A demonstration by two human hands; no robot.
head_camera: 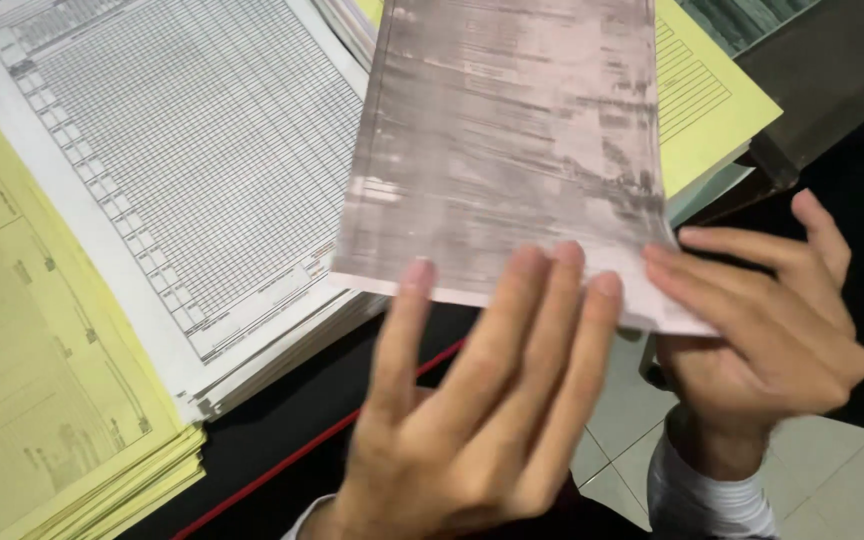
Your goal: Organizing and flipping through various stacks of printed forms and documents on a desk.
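Observation:
A pink printed sheet [507, 140], blurred by motion, hangs in the air above the desk. My right hand [767, 335] pinches its lower right corner between fingers and thumb. My left hand [482, 400] is spread open with the fingertips against the sheet's lower edge. Under the pink sheet lies a stack of yellow forms [702, 90]. To the left sits a thick stack of white forms [172, 170] ruled with fine grids, and further left a stack of yellow forms [32, 380].
The stacks rest on a dark desk [282, 420] with a red edge line. The desk's corner [812, 70] is at the upper right. Pale floor tiles [832, 480] show below at the right.

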